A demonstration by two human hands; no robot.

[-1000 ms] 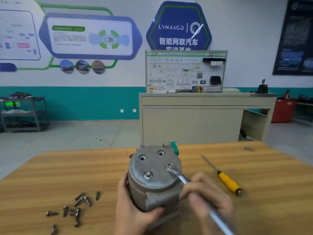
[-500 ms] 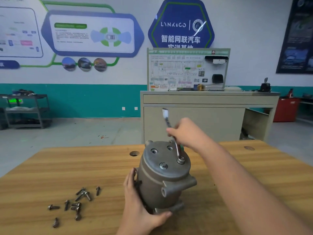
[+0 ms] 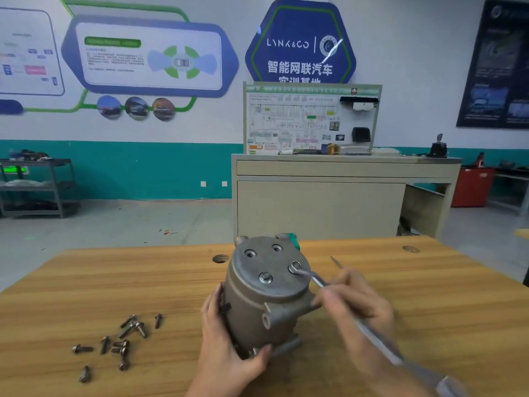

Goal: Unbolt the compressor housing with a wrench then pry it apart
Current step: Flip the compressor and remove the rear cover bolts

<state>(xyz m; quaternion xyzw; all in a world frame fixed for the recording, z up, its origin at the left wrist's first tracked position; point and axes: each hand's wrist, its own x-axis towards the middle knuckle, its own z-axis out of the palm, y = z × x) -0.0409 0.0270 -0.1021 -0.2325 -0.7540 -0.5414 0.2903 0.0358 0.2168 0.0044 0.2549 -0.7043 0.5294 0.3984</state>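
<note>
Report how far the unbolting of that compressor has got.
Done: two holes on the grey metal compressor housing are empty; loose steel bolts lie on the wooden table. In hand: left hand steadies it, right hand holds the silver wrench on one bolt. Left: a second bolt, then prying.

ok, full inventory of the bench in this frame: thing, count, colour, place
compressor housing: 1, grey metal, upright at the middle of the table
bolts in end cover: 2 seated, silver, near side and right side; 2 far holes empty
wrench: 1, silver, ring end on the right-side bolt, handle running toward the camera
loose bolts: about ten, dark grey, scattered on the table at left
screwdriver: 1, only its metal tip shows, behind the right hand
table: 1, wood, round hole near the far edge
left hand: gripping the housing's lower side
right hand: closed round the wrench handle
</note>
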